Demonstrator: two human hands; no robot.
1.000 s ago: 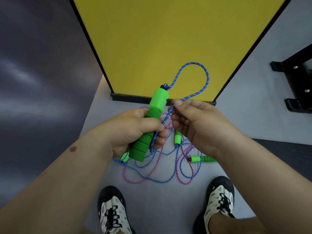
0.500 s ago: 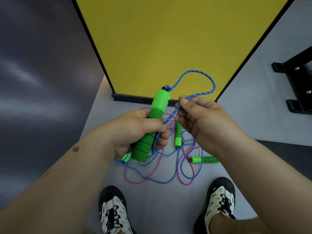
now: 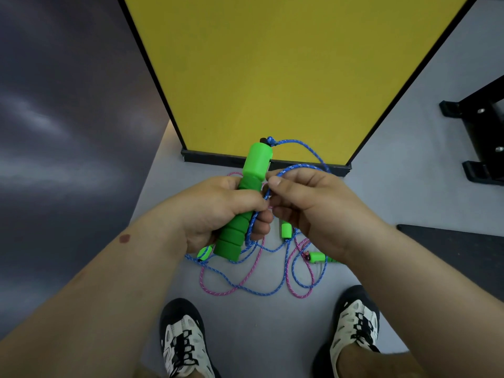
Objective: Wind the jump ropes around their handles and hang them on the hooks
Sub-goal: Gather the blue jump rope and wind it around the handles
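My left hand [image 3: 218,211] grips a bright green jump-rope handle [image 3: 256,165] held upright over the floor. A blue rope [image 3: 305,144] leaves the handle's top, loops right and comes back down beside the handle. My right hand [image 3: 308,205] pinches that blue rope right next to the handle. Below the hands, more blue rope and a pink rope [image 3: 246,279] lie tangled on the grey floor, with other green handles [image 3: 286,231] among them, one [image 3: 317,257] partly hidden under my right wrist. No hooks are in view.
A yellow panel [image 3: 272,77] with a black frame stands just ahead. A dark wall [image 3: 68,132] closes the left side. A black metal stand foot [image 3: 482,137] sits at the right. My two shoes [image 3: 185,342] are at the bottom of the view.
The blue loop above the handle has shrunk and dropped lower. My right hand has moved left, bringing the rope up against the handle. My left hand keeps its grip.
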